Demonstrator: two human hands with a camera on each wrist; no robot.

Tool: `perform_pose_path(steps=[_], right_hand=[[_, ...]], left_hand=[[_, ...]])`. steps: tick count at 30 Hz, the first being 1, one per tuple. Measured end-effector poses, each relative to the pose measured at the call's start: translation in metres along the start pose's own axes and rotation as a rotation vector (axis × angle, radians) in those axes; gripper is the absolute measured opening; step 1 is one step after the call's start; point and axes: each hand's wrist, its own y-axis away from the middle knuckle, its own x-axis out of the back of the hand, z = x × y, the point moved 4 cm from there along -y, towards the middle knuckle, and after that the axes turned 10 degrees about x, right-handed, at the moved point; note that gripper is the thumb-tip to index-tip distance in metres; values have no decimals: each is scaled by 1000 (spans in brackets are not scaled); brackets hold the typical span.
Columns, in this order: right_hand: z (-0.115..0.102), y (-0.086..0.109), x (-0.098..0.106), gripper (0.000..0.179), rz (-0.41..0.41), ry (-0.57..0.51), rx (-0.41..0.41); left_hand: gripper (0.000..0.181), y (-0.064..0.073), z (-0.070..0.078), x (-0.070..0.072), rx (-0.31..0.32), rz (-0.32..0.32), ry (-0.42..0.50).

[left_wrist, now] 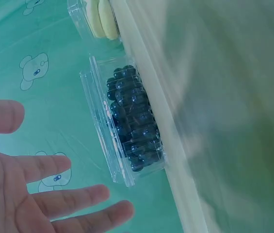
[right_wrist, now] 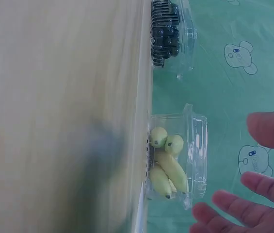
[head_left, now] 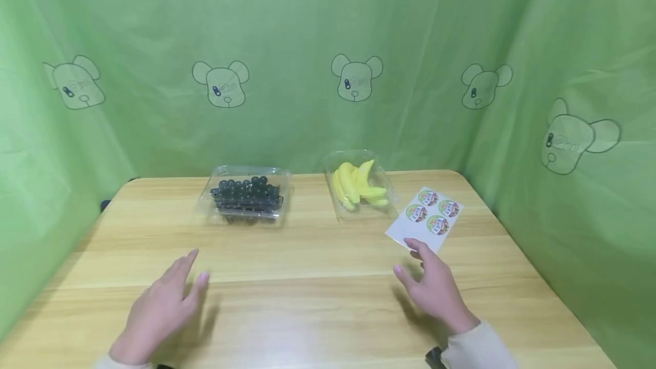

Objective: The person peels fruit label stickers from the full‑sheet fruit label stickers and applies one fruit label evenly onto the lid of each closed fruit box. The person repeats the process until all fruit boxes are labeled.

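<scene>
My left hand (head_left: pixel 161 309) hovers over the left front of the table with its fingers stretched out, holding nothing. Beyond it stands a clear plastic box of dark grapes (head_left: pixel 246 195), which the left wrist view shows from the side with its lid on. Over the right front, my right hand (head_left: pixel 433 283) is also empty, its fingers loosely bent and the thumb apart. Just past its fingertips lies a white sheet of round stickers (head_left: pixel 425 218). Farther back is a clear box of yellow bananas (head_left: pixel 359 184), lidded in the right wrist view (right_wrist: pixel 168 162).
The wooden table (head_left: pixel 287 312) reaches back to a green curtain (head_left: pixel 287 16) printed with bear heads, which also hangs along both sides. The two fruit boxes stand near the table's far edge, with a gap between them.
</scene>
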Motion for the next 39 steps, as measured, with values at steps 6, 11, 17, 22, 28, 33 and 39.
perform_pose_path(steps=[6, 11, 17, 22, 28, 33, 39], right_hand=[[0, -9, -6, 49, 18, -113, 10], [0, -18, -15, 47, 17, -165, 19], [3, -27, -26, 47, 6, -191, 13], [3, -37, -33, 46, -28, -237, -40], [-2, -50, -37, 47, -62, -301, -98], [-6, -60, -40, 48, -60, -324, -86], [-10, -68, -45, 49, -55, -335, -72]], left_hand=[[67, -11, -1, 5, -18, -4, 73], [68, -19, -2, 7, -20, -5, 106], [68, -28, -3, 8, -26, -15, 156], [68, -37, -6, 6, -10, -30, 182], [68, -47, -9, 4, 5, -50, 196], [68, -55, -11, 3, 18, -53, 225], [69, -63, -16, 5, 29, -18, 255]])
